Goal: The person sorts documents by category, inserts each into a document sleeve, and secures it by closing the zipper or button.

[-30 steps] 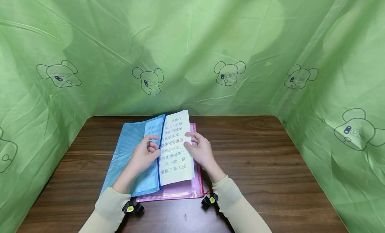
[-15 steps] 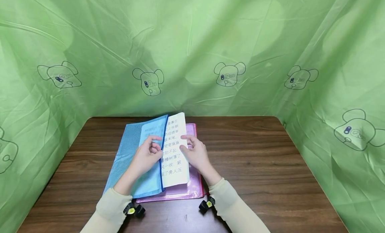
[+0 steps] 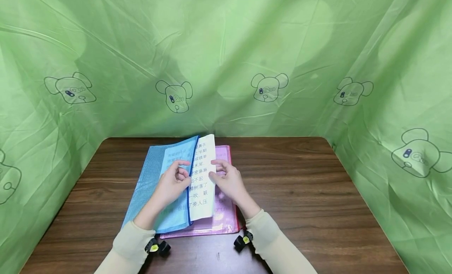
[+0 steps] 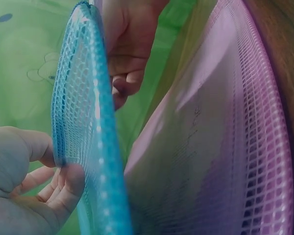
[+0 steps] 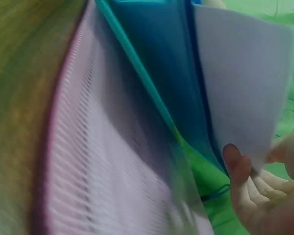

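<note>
A blue mesh zipper pouch [image 3: 144,187] is held tilted up over a pink mesh pouch [image 3: 226,211] that lies on the table. My left hand [image 3: 173,181] pinches the blue pouch by its open edge, thumb and fingers on either side of the mesh in the left wrist view. A white printed paper [image 3: 201,179] stands partly inside the blue pouch, its covered part showing faintly through the mesh. My right hand [image 3: 229,179] pinches the paper's outer right edge between thumb and fingers. In the right wrist view the paper [image 5: 245,83] juts from the pouch's dark blue edge.
The dark wood table [image 3: 300,195] stretches out to the right of the pouches. Green fabric walls [image 3: 226,62] with printed bear heads enclose it at the back and sides. A black wrist camera [image 3: 243,240] sits by the right cuff, close to the pink pouch's corner.
The paper has slid left, deeper into the blue pouch, with my right hand following it. The blue pouch and my left hand have shifted slightly right.
</note>
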Action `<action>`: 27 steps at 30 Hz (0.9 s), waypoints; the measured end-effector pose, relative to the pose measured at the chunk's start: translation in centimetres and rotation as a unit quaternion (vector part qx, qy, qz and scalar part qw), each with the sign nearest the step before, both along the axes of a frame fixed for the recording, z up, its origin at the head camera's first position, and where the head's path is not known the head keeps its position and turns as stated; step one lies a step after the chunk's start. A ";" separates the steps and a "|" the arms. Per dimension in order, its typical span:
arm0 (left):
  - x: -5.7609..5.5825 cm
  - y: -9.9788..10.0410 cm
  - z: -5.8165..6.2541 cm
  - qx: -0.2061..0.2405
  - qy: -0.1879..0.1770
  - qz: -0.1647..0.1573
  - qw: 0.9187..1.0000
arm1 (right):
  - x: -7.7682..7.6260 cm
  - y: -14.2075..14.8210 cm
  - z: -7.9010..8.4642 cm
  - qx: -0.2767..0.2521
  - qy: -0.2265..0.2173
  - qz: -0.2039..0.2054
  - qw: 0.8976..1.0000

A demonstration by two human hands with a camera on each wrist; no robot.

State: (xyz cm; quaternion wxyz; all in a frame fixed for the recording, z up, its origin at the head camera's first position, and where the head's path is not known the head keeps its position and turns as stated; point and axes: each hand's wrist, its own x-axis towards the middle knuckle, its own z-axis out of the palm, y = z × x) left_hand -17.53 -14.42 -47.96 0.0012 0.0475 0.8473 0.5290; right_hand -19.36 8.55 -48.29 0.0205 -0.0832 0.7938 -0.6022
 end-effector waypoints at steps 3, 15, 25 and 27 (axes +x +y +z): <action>-0.1 -0.1 0.0 -0.002 0.004 0.001 1.000 | -0.4 0.5 0.0 -0.019 -0.012 -0.003 1.000; -0.1 -0.3 0.2 -0.004 0.008 -0.001 1.000 | -0.6 1.1 0.4 -0.070 -0.044 0.014 0.996; -0.1 -0.3 0.2 0.006 0.016 -0.001 1.000 | -0.6 0.8 -0.1 -0.068 -0.037 0.032 0.996; -0.1 -0.3 0.2 0.009 0.018 -0.002 1.000 | -0.6 0.7 -0.2 -0.068 -0.037 0.035 0.996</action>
